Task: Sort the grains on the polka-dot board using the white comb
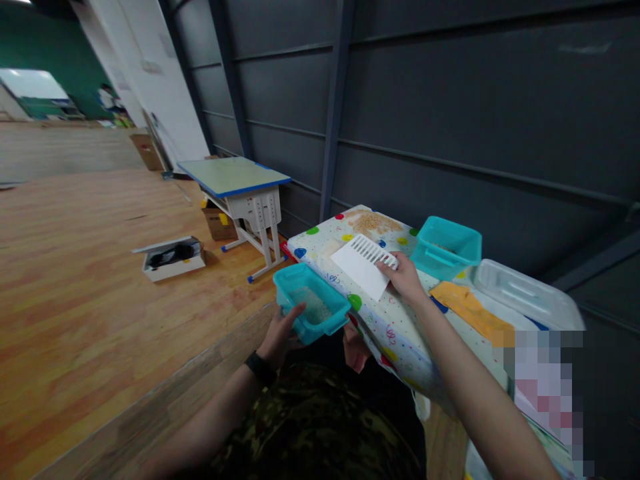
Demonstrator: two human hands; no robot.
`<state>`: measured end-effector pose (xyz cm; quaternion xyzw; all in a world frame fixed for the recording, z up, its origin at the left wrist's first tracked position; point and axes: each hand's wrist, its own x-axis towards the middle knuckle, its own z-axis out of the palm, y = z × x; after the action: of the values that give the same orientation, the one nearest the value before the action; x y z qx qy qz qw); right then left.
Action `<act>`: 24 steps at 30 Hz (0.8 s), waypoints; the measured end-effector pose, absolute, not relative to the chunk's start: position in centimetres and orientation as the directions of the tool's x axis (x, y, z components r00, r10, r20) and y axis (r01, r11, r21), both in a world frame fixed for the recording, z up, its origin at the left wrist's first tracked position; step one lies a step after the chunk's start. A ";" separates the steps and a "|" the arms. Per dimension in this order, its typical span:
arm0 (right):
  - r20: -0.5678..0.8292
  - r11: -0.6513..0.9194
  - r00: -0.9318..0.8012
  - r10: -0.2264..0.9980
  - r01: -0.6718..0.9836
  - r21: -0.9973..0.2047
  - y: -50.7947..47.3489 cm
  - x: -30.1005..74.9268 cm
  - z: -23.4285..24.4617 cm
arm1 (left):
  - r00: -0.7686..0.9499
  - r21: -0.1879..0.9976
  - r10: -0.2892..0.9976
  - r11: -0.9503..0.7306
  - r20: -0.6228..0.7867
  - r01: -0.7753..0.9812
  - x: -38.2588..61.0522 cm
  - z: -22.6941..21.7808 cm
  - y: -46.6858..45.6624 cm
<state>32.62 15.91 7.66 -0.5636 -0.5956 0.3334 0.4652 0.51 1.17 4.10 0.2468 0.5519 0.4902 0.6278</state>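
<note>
Fingers of our left hand (283, 333) clasp the teal bin (330, 325) at the worktop (400, 327) edge, those of our right hand (406, 279) grip the slotted scraper (360, 267); best: rim snug, blade flat.

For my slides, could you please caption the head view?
Left hand holds a teal bin at the table edge; right hand holds a white scraper on it.

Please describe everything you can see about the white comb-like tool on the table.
The white tool is a flat, thin rectangle, apparently plastic, with a row of slots forming teeth along its far edge. It rests askew on the dotted tablecloth. The right hand grips its right corner. The teal tub in the left hand is close beside it.
</note>
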 end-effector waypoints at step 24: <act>0.134 0.086 0.195 0.972 0.238 -0.967 15.8 34.5 9.1 | -0.100 0.843 0.884 0.394 -0.456 -0.366 0.4 3.9 1.2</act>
<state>34.51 15.75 9.07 -0.5753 -0.5257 0.3552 0.5162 0.44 1.16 3.91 0.2356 0.5498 0.4976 0.6281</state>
